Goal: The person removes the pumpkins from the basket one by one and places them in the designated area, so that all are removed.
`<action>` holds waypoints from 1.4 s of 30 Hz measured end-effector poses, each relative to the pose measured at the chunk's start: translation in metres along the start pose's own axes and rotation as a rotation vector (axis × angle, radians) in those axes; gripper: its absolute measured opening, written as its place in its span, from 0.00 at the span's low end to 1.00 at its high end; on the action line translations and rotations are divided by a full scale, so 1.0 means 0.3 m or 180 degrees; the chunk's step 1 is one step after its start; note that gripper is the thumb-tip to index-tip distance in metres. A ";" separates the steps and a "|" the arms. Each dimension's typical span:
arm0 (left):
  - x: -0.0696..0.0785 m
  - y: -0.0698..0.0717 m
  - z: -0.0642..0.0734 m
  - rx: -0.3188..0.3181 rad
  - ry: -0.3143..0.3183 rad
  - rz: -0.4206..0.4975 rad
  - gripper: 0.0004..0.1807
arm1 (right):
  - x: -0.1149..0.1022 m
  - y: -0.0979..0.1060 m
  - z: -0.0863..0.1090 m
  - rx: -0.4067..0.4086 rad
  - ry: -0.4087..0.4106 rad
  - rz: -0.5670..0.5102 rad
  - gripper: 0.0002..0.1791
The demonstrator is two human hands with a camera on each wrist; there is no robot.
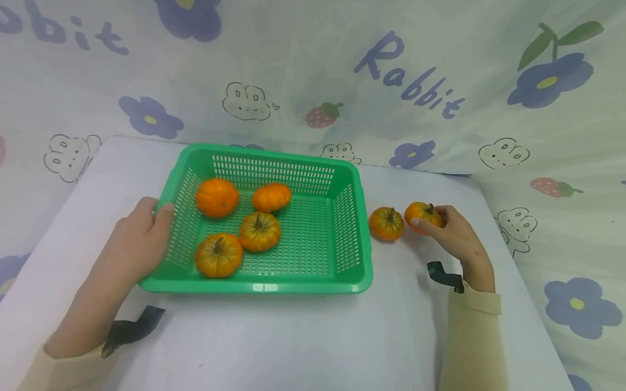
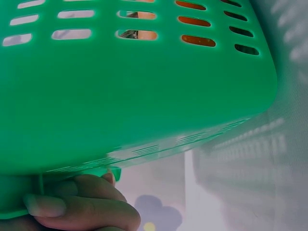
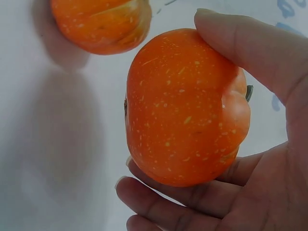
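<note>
My left hand (image 1: 142,239) grips the left rim of a green plastic basket (image 1: 313,288); the left wrist view shows its fingers (image 2: 91,207) curled under that rim. Several small orange pumpkins lie inside, among them a plain round one (image 1: 217,198) and a greenish-topped one (image 1: 218,255) toward the front. To the right of the basket, my right hand (image 1: 457,233) holds a small pumpkin (image 3: 185,110) between thumb and fingers. Just left of it, another small pumpkin (image 1: 386,224) sits on the table beside the basket's right wall.
The white table (image 1: 293,342) extends in front of the basket. Behind and at the right hangs a pale cloth (image 1: 293,65) printed with flowers, rabbits and strawberries. A dark strap piece (image 1: 445,276) juts from the right wrist, and a similar one (image 1: 134,328) from the left.
</note>
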State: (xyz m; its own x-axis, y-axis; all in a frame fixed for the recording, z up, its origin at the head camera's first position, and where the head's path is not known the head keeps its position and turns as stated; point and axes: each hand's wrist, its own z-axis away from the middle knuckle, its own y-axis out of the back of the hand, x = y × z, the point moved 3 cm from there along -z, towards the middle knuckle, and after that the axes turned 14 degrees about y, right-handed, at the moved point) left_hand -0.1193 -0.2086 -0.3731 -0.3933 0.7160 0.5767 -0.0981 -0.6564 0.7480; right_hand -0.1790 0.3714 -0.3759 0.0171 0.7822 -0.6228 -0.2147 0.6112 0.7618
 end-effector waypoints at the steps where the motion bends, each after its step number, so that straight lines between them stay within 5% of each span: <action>1: 0.000 0.000 0.000 -0.0002 0.0001 0.0001 0.36 | 0.003 -0.002 -0.001 -0.0004 -0.0004 0.0008 0.59; 42: 0.003 0.003 0.000 0.0012 -0.0011 -0.0021 0.36 | 0.026 -0.039 -0.030 -0.0240 -0.0080 0.0203 0.57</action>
State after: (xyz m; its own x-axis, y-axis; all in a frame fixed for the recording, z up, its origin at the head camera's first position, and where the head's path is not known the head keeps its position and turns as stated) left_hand -0.1197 -0.2086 -0.3720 -0.3895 0.7212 0.5728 -0.0974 -0.6507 0.7531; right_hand -0.1850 0.3691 -0.3913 0.0254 0.8225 -0.5682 -0.2890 0.5502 0.7835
